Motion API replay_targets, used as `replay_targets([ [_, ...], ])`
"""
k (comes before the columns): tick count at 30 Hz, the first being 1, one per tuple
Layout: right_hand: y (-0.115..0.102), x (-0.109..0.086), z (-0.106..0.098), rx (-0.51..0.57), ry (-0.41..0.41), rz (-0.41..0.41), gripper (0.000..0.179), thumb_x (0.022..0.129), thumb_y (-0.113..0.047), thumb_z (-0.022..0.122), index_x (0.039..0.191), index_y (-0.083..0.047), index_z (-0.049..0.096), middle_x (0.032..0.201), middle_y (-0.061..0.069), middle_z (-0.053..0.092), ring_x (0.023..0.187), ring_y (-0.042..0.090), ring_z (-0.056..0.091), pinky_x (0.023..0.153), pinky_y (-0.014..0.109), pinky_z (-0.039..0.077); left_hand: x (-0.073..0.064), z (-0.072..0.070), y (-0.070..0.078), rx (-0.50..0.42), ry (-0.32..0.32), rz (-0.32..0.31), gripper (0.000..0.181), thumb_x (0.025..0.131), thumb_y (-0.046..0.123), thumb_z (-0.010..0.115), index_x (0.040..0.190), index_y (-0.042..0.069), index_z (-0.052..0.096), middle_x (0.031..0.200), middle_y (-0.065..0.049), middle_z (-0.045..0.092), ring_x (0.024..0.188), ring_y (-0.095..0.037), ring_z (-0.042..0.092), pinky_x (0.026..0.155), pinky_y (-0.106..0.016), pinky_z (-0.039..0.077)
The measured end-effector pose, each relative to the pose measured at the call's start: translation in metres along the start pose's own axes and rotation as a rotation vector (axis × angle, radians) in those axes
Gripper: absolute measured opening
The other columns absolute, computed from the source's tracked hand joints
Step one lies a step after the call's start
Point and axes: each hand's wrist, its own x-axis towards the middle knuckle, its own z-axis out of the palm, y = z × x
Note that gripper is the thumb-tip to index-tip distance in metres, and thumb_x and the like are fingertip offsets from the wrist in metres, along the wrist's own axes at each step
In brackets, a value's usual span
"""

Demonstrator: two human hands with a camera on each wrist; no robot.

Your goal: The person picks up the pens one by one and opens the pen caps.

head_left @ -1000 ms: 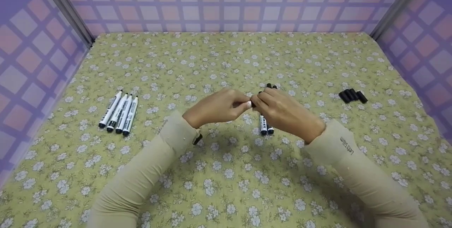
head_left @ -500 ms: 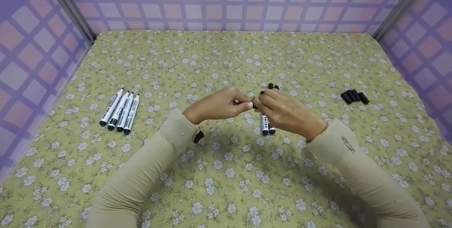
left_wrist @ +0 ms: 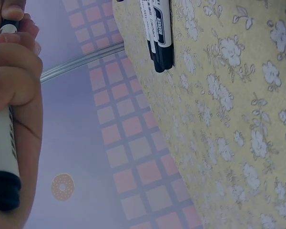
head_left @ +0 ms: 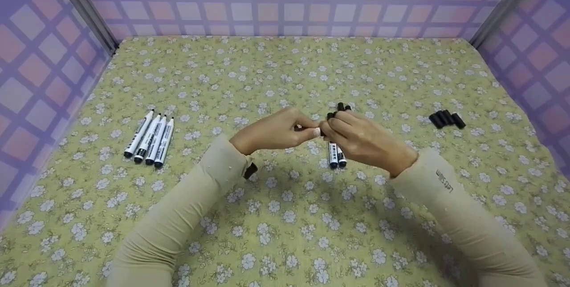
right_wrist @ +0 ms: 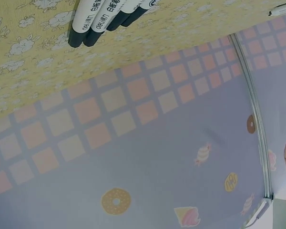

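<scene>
Over the middle of the table my left hand (head_left: 276, 131) and right hand (head_left: 365, 140) meet at the fingertips. The left hand grips a white marker (left_wrist: 1, 138), its dark bottom end low in the palm in the left wrist view. At its upper end the fingers of the right hand pinch a black cap (left_wrist: 10, 22); whether it is fully seated cannot be seen. Several capped markers (head_left: 333, 155) lie just below and behind the right hand, partly covered by it. Their black caps and labelled white barrels show in the right wrist view.
On the left lie several uncapped white markers (head_left: 153, 140), side by side with dark tips pointing away. Several loose black caps (head_left: 447, 119) are grouped at the right. A flowered yellow cloth (head_left: 285, 233) covers the table, enclosed by checked walls (head_left: 285, 6).
Both hands stay together at the marker with almost no movement. The right wrist has shifted slightly to the right. The things on the table lie as before.
</scene>
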Motion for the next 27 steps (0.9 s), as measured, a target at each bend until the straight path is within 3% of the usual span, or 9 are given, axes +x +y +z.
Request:
replay_targets([
  [5, -0.001, 0.003, -0.004, 0.06, -0.1, 0.074, 0.018, 0.101, -0.01, 0.048, 0.101, 0.002, 0.061, 0.08, 0.009, 0.054, 0.066, 0.018, 0.045, 0.06, 0.027, 0.042, 0.0, 0.007, 0.002, 0.196, 0.064, 0.039, 0.031, 0.103, 0.024, 0.044, 0.116, 0.013, 0.071, 0.057, 0.003, 0.038, 0.048, -0.01, 0.029, 0.051, -0.023, 0.031],
  [8, -0.005, 0.007, -0.005, 0.067, -0.181, 0.117, 0.016, 0.098, -0.013, 0.054, 0.1, 0.001, 0.061, 0.079, 0.008, 0.055, 0.065, 0.018, 0.045, 0.059, 0.027, 0.041, 0.0, 0.011, 0.002, 0.326, 0.104, 0.047, 0.029, 0.102, 0.023, 0.045, 0.099, 0.013, 0.072, 0.062, 0.003, 0.042, 0.054, -0.01, 0.035, 0.055, -0.023, 0.033],
  [11, -0.008, 0.009, -0.004, 0.037, -0.241, 0.129, 0.017, 0.098, -0.016, 0.056, 0.099, 0.0, 0.061, 0.077, 0.007, 0.053, 0.062, 0.017, 0.042, 0.056, 0.026, 0.037, 0.001, 0.014, 0.002, 0.381, 0.118, 0.056, 0.03, 0.102, 0.022, 0.046, 0.08, 0.011, 0.065, 0.063, 0.002, 0.043, 0.054, -0.01, 0.036, 0.054, -0.022, 0.034],
  [15, -0.01, 0.009, -0.002, 0.005, -0.235, 0.099, 0.019, 0.097, -0.017, 0.056, 0.095, 0.001, 0.061, 0.072, 0.007, 0.052, 0.059, 0.016, 0.038, 0.055, 0.027, 0.034, -0.001, 0.016, 0.0, 0.344, 0.098, 0.056, 0.03, 0.101, 0.021, 0.046, 0.079, 0.011, 0.063, 0.062, 0.002, 0.042, 0.051, -0.008, 0.035, 0.056, -0.022, 0.035],
  [23, -0.009, 0.005, 0.005, 0.024, -0.118, 0.041, 0.017, 0.095, -0.014, 0.058, 0.088, 0.001, 0.06, 0.07, 0.007, 0.052, 0.061, 0.018, 0.039, 0.057, 0.028, 0.035, -0.002, 0.009, -0.002, 0.182, -0.002, 0.049, 0.03, 0.103, 0.021, 0.045, 0.109, 0.009, 0.072, 0.057, 0.003, 0.037, 0.045, -0.008, 0.026, 0.058, -0.024, 0.038],
  [26, -0.008, 0.004, 0.006, 0.0, -0.11, 0.03, 0.017, 0.095, -0.014, 0.058, 0.088, 0.001, 0.059, 0.07, 0.007, 0.051, 0.061, 0.018, 0.039, 0.057, 0.028, 0.036, -0.001, 0.007, -0.002, 0.158, -0.02, 0.046, 0.031, 0.103, 0.022, 0.045, 0.119, 0.01, 0.069, 0.055, 0.004, 0.036, 0.044, -0.008, 0.024, 0.071, -0.025, 0.041],
  [27, -0.008, 0.004, 0.006, -0.003, -0.114, 0.029, 0.017, 0.095, -0.014, 0.058, 0.088, 0.001, 0.059, 0.07, 0.007, 0.051, 0.062, 0.018, 0.038, 0.057, 0.028, 0.036, -0.001, 0.006, -0.003, 0.146, -0.025, 0.038, 0.032, 0.103, 0.022, 0.045, 0.12, 0.01, 0.068, 0.053, 0.004, 0.035, 0.043, -0.008, 0.023, 0.069, -0.025, 0.04],
])
